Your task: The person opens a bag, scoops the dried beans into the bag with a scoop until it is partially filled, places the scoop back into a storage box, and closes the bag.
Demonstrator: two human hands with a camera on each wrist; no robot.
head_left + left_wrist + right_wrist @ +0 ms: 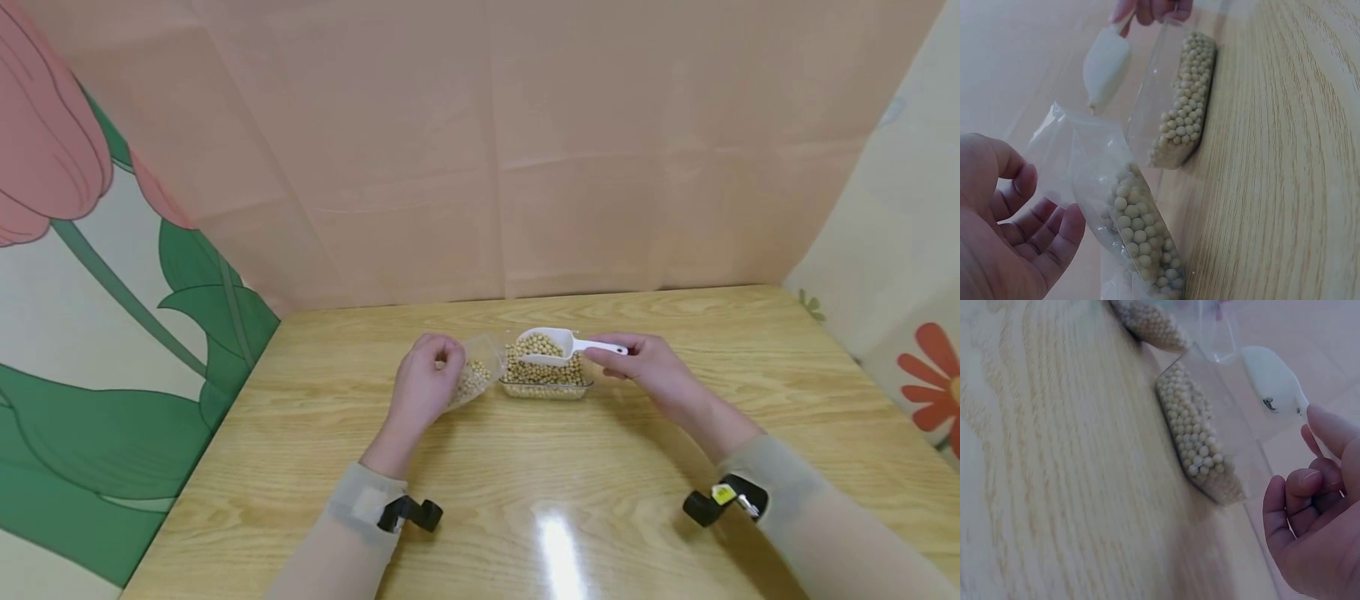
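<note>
Left hand (424, 385) grip pinches bag (474, 373); right hand (651, 369) grip holds scoop (558, 344)

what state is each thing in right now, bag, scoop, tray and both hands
plastic bag: open, partly filled with beans, tilted toward the tray
scoop: loaded with beans, held above the tray
clear tray: on the table, holding beans
left hand: holds the bag
right hand: pinches the scoop's handle

Left wrist view cuts off the bag's (1129, 231) bottom; scoop (1105, 69) blurred.
</note>
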